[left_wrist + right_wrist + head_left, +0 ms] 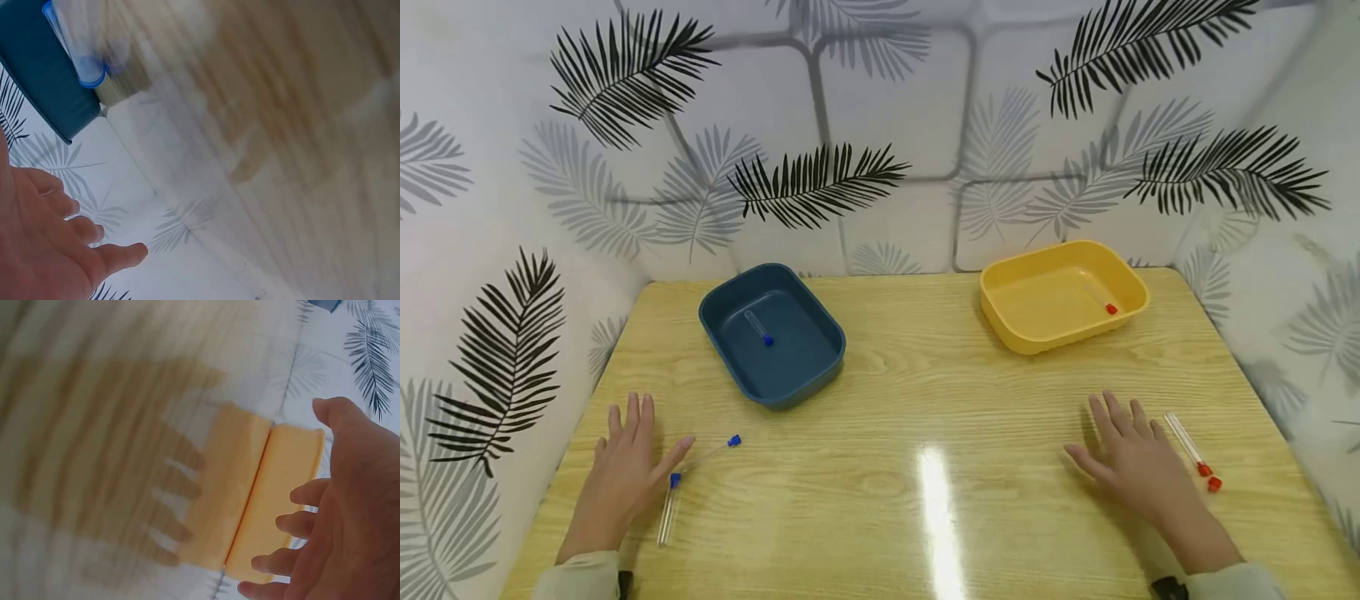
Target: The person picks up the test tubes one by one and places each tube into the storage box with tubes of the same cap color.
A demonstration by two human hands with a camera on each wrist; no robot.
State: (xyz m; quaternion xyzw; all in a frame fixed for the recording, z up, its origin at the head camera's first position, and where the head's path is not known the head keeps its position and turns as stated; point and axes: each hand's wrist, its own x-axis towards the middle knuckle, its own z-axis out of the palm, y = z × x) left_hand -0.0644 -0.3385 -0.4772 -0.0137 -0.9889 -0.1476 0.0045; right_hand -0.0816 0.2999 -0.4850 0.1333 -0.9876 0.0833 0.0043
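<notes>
My left hand point(628, 467) is spread over the left side of the table, palm down, holding nothing. Close by its thumb are two clear tubes, one with a blue cap point(675, 480) near the thumb and the other with its blue cap point(735, 440) pointing right. On the right, my other hand point(1138, 462) has its fingers extended with nothing in them. Just beside it lies a clear tube point(1183, 437) with a red cap, and a second red cap point(1214, 484) sits against that end. The right wrist view shows the right palm point(369, 506) and spread fingers.
A dark blue tray point(790, 396) at the back left contains one blue-capped tube point(758, 327). The yellow tray point(1033, 343) at the back right contains one red-capped tube point(1110, 308). Leaf-patterned cloth point(895, 225) stands behind the wooden table point(880, 517).
</notes>
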